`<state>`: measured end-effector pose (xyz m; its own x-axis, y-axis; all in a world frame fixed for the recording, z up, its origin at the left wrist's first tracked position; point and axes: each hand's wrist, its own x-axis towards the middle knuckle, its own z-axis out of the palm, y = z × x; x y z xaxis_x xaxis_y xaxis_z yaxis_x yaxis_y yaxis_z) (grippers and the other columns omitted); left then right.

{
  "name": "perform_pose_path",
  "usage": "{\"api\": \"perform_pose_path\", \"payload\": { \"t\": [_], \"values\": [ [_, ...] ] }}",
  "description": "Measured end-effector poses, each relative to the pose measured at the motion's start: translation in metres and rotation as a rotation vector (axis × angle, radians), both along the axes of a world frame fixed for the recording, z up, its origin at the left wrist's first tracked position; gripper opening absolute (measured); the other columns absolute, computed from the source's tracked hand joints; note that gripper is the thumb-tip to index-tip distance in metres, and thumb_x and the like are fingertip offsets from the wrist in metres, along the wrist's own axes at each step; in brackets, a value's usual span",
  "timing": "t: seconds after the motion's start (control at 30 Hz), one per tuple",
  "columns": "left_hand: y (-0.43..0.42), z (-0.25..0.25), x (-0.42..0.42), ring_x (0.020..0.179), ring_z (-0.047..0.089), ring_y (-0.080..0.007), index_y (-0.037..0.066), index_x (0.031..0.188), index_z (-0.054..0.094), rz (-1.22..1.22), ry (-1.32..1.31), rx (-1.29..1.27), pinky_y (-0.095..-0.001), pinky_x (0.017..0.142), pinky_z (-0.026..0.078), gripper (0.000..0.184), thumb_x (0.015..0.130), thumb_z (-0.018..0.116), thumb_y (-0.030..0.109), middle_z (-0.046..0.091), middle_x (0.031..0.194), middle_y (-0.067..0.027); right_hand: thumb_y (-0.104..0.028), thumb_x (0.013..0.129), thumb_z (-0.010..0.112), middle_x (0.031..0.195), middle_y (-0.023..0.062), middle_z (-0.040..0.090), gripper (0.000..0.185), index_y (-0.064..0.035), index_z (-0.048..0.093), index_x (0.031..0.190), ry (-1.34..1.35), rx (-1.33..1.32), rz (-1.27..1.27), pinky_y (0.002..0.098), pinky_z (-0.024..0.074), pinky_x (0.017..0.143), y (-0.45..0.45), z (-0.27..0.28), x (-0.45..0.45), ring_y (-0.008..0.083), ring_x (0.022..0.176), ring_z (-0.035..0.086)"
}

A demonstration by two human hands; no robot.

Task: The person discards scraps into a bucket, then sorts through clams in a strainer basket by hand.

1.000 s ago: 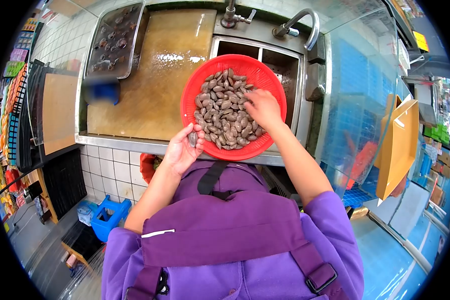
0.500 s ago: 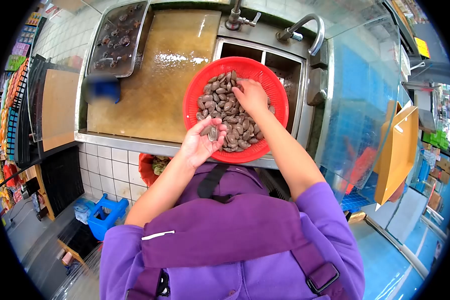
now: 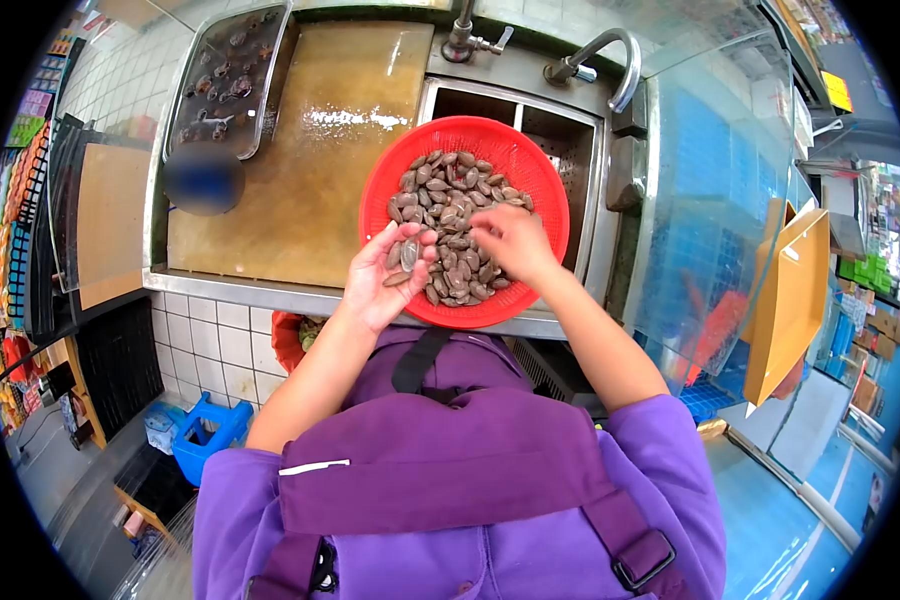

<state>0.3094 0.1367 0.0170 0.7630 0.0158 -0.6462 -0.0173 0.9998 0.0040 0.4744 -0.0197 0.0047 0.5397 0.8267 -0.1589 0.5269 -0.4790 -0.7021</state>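
A red plastic colander (image 3: 548,190) holds a heap of brown, oval clams (image 3: 460,185). My left hand (image 3: 378,290) is palm up over the colander's near left rim, its fingers curled around a few clams (image 3: 408,256). Over the right part of the heap, my right hand (image 3: 515,243) points its bent, slightly blurred fingers down at the clams. Its fingertips look apart, and I see no clam between them.
The colander sits over a steel sink (image 3: 595,225) with a curved faucet (image 3: 625,60) behind. To the left are a shallow basin of brownish water (image 3: 300,200) and a clear tray (image 3: 225,85) of shellfish. A glass tank (image 3: 705,200) stands at right; a blue stool (image 3: 210,435) is low left.
My right hand has come back from the far side of the heap toward my left hand. My left hand has tilted slightly, still with clams in it. The view has shifted a little.
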Motion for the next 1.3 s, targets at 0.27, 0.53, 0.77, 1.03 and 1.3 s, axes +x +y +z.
{"api": "perform_pose_path", "payload": {
  "t": [0.27, 0.53, 0.77, 1.03, 1.3],
  "values": [
    [0.004, 0.002, -0.012, 0.075, 0.058, -0.0193, 0.001, 0.093, 0.057, -0.005, -0.035, -0.019, -0.025, 0.06, 0.052, 0.022, 0.088, 0.053, 0.022, 0.059, 0.088, -0.0127, -0.024, 0.07, 0.065, 0.082, 0.0084, 0.058, 0.02, -0.0109, 0.058, 0.084, -0.275, -0.081, 0.135, 0.0411, 0.0447, 0.067, 0.013, -0.022, -0.031, 0.0282, 0.081, 0.057],
    [0.004, 0.0, -0.015, 0.078, 0.06, -0.022, 0.002, 0.097, 0.057, -0.008, -0.011, 0.044, -0.0281, 0.066, 0.055, 0.024, 0.088, 0.053, 0.024, 0.06, 0.093, -0.0132, -0.018, 0.072, 0.063, 0.086, 0.0108, 0.057, 0.016, -0.0112, 0.059, 0.085, -0.269, -0.098, 0.034, 0.0405, 0.0453, 0.072, 0.005, -0.001, -0.02, 0.0302, 0.082, 0.057],
    [0.001, 0.002, -0.013, 0.081, 0.06, -0.0224, 0.001, 0.1, 0.056, -0.003, 0.002, 0.091, -0.0299, 0.068, 0.055, 0.025, 0.089, 0.052, 0.023, 0.06, 0.094, -0.0134, -0.012, 0.069, 0.06, 0.078, 0.0099, 0.054, 0.009, -0.0084, 0.058, 0.077, -0.268, -0.065, 0.097, 0.041, 0.0446, 0.07, 0.012, -0.032, -0.023, 0.0292, 0.079, 0.056],
    [-0.005, 0.001, -0.014, 0.084, 0.061, -0.0231, 0.001, 0.103, 0.055, 0.043, 0.012, 0.098, -0.0311, 0.071, 0.055, 0.026, 0.089, 0.052, 0.022, 0.06, 0.097, -0.0138, -0.021, 0.068, 0.067, 0.083, 0.009, 0.055, 0.019, -0.0095, 0.059, 0.081, -0.332, -0.102, 0.231, 0.0407, 0.044, 0.072, 0.008, -0.026, -0.021, 0.0276, 0.084, 0.055],
    [-0.015, 0.003, -0.015, 0.089, 0.06, -0.0243, 0.001, 0.105, 0.055, 0.083, 0.032, 0.177, -0.0332, 0.077, 0.054, 0.026, 0.09, 0.05, 0.022, 0.059, 0.099, -0.0144, -0.018, 0.069, 0.066, 0.085, 0.0054, 0.055, 0.022, -0.0102, 0.058, 0.088, -0.202, 0.172, 0.129, 0.0371, 0.0393, 0.071, 0.002, -0.009, -0.033, 0.0256, 0.085, 0.053]
  ]
}}
